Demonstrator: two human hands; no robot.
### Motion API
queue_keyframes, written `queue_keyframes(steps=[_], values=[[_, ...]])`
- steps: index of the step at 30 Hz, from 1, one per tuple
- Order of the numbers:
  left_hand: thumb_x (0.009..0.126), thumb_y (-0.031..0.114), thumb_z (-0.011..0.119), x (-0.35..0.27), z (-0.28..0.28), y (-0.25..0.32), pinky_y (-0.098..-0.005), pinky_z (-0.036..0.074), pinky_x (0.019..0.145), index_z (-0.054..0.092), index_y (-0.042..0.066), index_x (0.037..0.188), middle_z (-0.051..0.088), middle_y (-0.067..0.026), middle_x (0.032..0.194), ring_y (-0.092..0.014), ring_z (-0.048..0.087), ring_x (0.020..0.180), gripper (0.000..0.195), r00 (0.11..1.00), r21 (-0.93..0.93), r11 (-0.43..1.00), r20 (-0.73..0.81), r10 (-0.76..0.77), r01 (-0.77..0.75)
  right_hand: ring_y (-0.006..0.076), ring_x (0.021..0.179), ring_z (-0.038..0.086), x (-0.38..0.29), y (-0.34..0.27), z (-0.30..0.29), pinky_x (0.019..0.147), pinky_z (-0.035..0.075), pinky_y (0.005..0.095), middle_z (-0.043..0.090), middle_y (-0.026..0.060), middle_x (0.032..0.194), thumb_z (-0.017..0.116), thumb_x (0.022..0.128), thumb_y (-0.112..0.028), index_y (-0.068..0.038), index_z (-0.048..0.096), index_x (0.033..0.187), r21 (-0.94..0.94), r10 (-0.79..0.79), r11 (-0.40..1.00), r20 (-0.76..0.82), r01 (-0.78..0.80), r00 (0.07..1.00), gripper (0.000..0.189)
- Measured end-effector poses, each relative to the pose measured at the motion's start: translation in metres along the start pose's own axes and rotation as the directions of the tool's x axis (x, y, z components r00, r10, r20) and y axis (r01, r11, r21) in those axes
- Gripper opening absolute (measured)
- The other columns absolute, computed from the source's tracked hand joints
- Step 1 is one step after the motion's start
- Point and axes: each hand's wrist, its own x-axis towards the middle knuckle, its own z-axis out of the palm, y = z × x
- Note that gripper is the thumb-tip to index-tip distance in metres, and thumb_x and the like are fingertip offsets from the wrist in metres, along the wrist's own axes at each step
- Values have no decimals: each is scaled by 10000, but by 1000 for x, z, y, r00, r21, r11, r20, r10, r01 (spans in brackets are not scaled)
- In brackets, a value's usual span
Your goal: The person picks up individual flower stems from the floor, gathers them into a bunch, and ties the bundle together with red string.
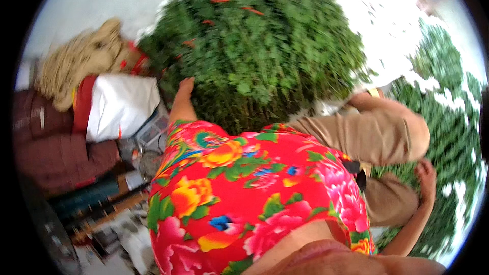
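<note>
A large heap of leafy green stems (259, 53) lies in front of me, with several thin red strips (254, 10) among the leaves. At the heap's near left edge is my left hand (186, 84), small and blurred; whether it grips any stems is unclear. Beside my bent leg in tan trousers (359, 137), my right hand (426, 179) is raised, its fingers slightly apart and nothing visible in them. More leafy greens (454, 141) lie spread beyond that hand. A red floral garment (267, 175) covers my torso and hides part of my left arm.
To the left are a bundle of tan cords or fibres (84, 61), a white bag (118, 107), dark reddish-brown fabric (57, 152) and a clear plastic container (153, 128). Mixed items stand on a wooden-edged shelf or rack (110, 212) at lower left.
</note>
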Motion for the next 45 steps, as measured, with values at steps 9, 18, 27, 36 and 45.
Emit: queue_keyframes(steps=[9, 18, 27, 36, 45], values=[[983, 286, 634, -80, 33, 226, -482, 506, 972, 648, -47, 1280, 668, -196, 1299, -367, 646, 1136, 446, 716, -122, 760, -457, 528, -638, 259, 770, 656, -1, 254, -56, 728, 524, 385, 680, 166, 812, 641, 921, -272, -55, 716, 897, -125, 297, 930, -301, -346, 906, 231], [1014, 213, 605, -579, 99, 598, -346, 517, 965, 631, -20, 1309, 686, -110, 1261, -193, 640, 1163, 377, -315, -443, -152, 323, 892, -883, 334, 1151, 583, 54, 252, 147, 965, 474, 460, 615, 152, 1255, 792, 854, -313, -49, 552, 1296, -323, -67, 932, -602, -166, 796, 567], [899, 263, 663, -719, 423, 618, -401, 564, 766, 757, 43, 1055, 763, -118, 951, -204, 714, 795, 286, -181, 6, -379, 871, 456, -925, 318, 1066, 577, 69, 253, 101, 906, 416, 473, 607, 102, 1197, 810, 756, -267, -97, 520, 1369, -316, 211, 821, -606, -476, 766, 699], [1022, 528, 530, -595, 526, 526, -566, 375, 1139, 105, 8, 1620, 421, -218, 1557, -377, 449, 1420, 899, 242, -457, 876, 877, 416, 150, 352, 1041, 616, 11, 232, 114, 864, 488, 441, 643, 140, 1154, 798, 783, -205, -31, 674, 1146, -225, 40, 966, -361, -128, 932, 421], [1083, 399, 444, -570, 541, 539, -527, 432, 1128, 167, 18, 1607, 279, -209, 1642, -411, 392, 1449, 705, 366, -516, 833, 828, 425, 199, 361, 1206, 567, 111, 144, 104, 980, 486, 445, 587, 167, 1338, 759, 870, -215, -62, 519, 1379, -137, 63, 982, -402, -127, 914, 583]])
